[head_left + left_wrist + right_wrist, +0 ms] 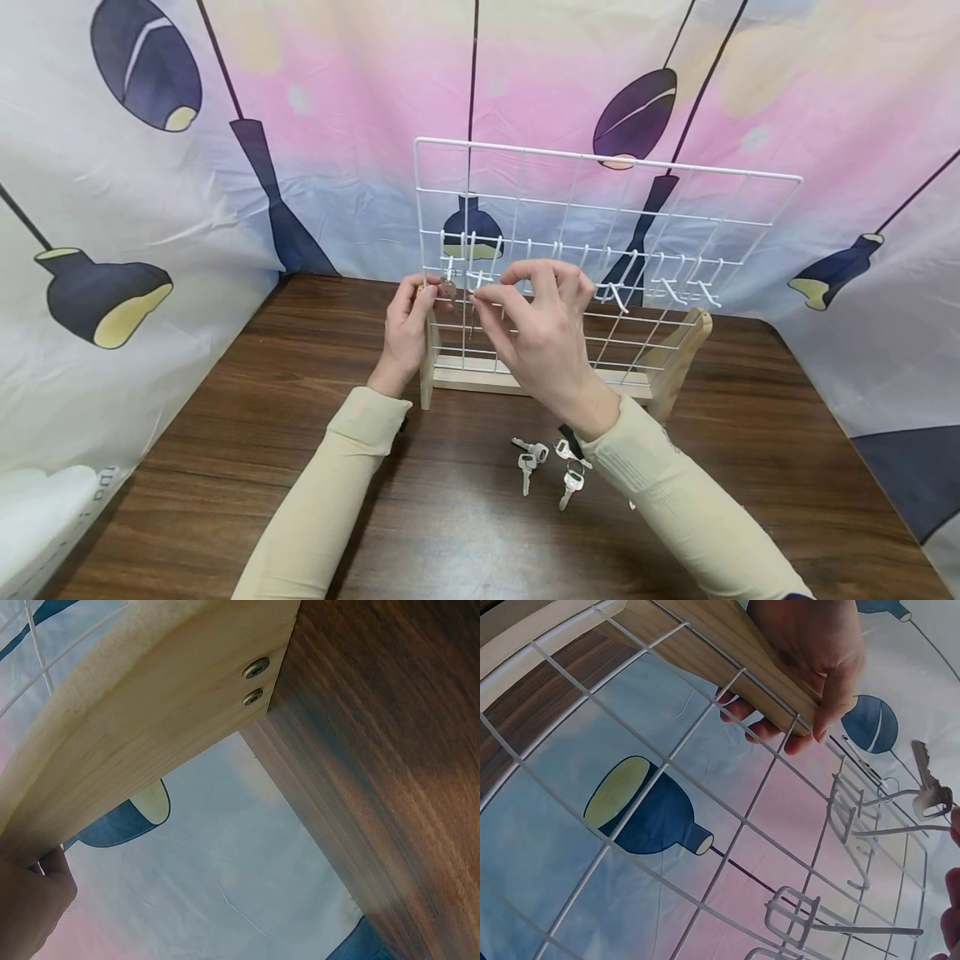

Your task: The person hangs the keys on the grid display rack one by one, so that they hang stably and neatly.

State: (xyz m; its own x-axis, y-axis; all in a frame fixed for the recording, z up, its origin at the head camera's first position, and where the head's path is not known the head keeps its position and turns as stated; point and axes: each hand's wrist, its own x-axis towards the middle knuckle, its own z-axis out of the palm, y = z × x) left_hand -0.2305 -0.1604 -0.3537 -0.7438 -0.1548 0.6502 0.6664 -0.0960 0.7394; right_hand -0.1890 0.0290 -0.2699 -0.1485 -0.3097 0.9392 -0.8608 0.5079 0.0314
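My left hand [406, 332] grips the top of the wooden side post [172, 690] of a white wire grid rack [667, 761], thumb on one face and fingers round the other. In front of the rack's left hooks [889, 829], my right hand [546, 337] pinches a silver key [933, 796]; only its fingertips show at the right edge of the right wrist view. A second key [861, 754] hangs beside it, with a thin ring close to a hook. Whether the ring encircles the hook I cannot tell.
Several loose silver keys [527, 471] lie on the dark wooden table [465, 533] in front of the rack, near my right sleeve. More white hooks [667, 289] line the grid to the right. A patterned curtain [360, 100] hangs behind. Something white [52, 521] stands at the lower left.
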